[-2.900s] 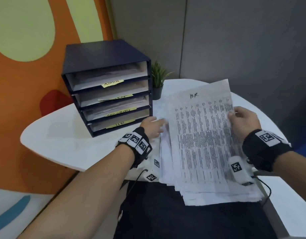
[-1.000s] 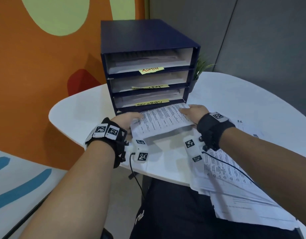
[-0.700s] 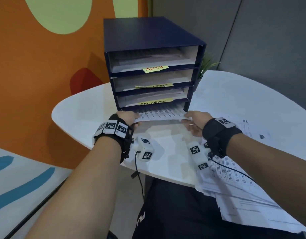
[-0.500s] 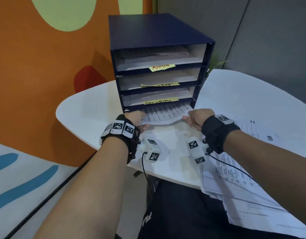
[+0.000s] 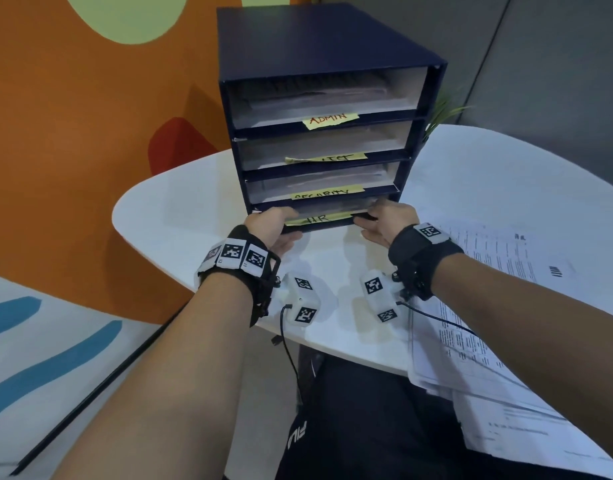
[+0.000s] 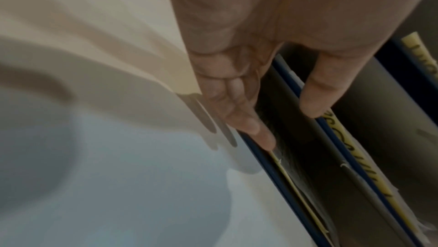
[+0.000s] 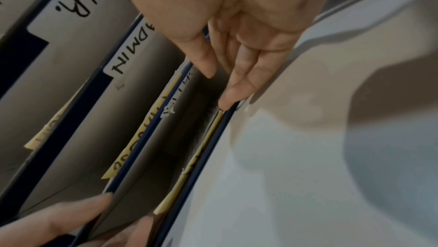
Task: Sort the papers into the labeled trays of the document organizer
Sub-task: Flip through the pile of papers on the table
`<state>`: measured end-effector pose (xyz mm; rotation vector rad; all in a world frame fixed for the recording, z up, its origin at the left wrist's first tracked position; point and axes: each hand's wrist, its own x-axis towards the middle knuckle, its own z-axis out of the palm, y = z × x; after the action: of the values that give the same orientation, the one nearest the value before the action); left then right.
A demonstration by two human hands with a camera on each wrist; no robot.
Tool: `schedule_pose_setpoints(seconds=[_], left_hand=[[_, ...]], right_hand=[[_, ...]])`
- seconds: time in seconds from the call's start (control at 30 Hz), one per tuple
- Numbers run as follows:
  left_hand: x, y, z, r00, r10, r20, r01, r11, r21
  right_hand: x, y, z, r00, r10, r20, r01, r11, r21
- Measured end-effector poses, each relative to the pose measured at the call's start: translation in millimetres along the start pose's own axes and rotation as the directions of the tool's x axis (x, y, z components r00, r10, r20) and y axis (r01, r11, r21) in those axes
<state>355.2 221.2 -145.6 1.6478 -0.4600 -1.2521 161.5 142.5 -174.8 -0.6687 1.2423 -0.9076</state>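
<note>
The dark blue document organizer (image 5: 315,39) stands on the white table with four trays tagged ADMIN, a half-hidden word, SECURITY and HR. Both hands are at the mouth of the bottom tray, either side of the HR label (image 5: 319,219). My left hand (image 5: 274,226) lies with straight fingers on the tray's front lip, the thumb apart above it; the left wrist view shows this hand (image 6: 288,123) the same way. My right hand (image 5: 384,223) also has its fingertips (image 7: 227,99) on the lip. A printed sheet (image 5: 336,204) lies dimly inside that tray. The unsorted paper stack (image 5: 488,341) is at the right.
The stack of papers overhangs the near edge of the table (image 5: 194,188) by my right forearm. A small green plant (image 5: 443,109) stands behind the organizer's right side. An orange wall is at the left and a grey partition behind.
Both hands carried the sheet marked H.R. from the stack to the organizer and slid it into the bottom tray. The sheet is now inside and the HR label shows again.
</note>
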Motion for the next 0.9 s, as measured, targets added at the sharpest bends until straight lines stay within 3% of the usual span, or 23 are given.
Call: schedule_pose_setpoints(seconds=[0.07,0.17,0.37,0.5,0.6,0.67,0.73,0.8,0.83,0.9], left_hand=[[-1,1,-1,1.000,0.008,-0.019,-0.007,0.999,0.036],[0,-1,2,1.000,0.008,-0.025,-0.006,0.994,0.106],[-12,1,28,0.997,0.026,0.070,-0.053,0.909,0.413],[-27,0,46,0.984,0.079,0.158,-0.167,0.700,0.695],[-43,-2,67,0.951,0.176,0.252,-0.308,0.551,0.776],[-51,-4,84,0.907,0.290,0.305,-0.415,0.500,0.760],[-60,-7,100,0.873,0.342,0.346,-0.483,0.515,0.708],[-68,-13,117,0.866,0.313,0.391,-0.501,0.543,0.674],[-71,-16,125,0.870,0.278,0.407,-0.490,0.563,0.665],[-77,-23,139,0.886,0.189,0.423,-0.445,0.604,0.662]], right_hand=[[-3,2,-3,0.999,-0.036,0.007,0.036,0.998,0.050],[-16,0,-11,0.988,-0.103,-0.119,0.091,0.991,-0.100],[-51,-14,-42,0.983,-0.166,-0.074,0.142,0.957,-0.254],[-79,-25,-77,0.973,-0.203,-0.107,0.154,0.923,-0.352],[-95,-31,-112,0.962,-0.234,-0.139,0.130,0.845,-0.518],[-104,-36,-136,0.955,-0.246,-0.165,0.105,0.802,-0.588],[-111,-41,-155,0.947,-0.254,-0.198,0.072,0.765,-0.640],[-117,-43,-168,0.935,-0.271,-0.230,0.033,0.709,-0.705],[-119,-44,-175,0.931,-0.272,-0.244,-0.003,0.663,-0.748],[-123,-44,-183,0.933,-0.223,-0.282,-0.144,0.487,-0.861]])
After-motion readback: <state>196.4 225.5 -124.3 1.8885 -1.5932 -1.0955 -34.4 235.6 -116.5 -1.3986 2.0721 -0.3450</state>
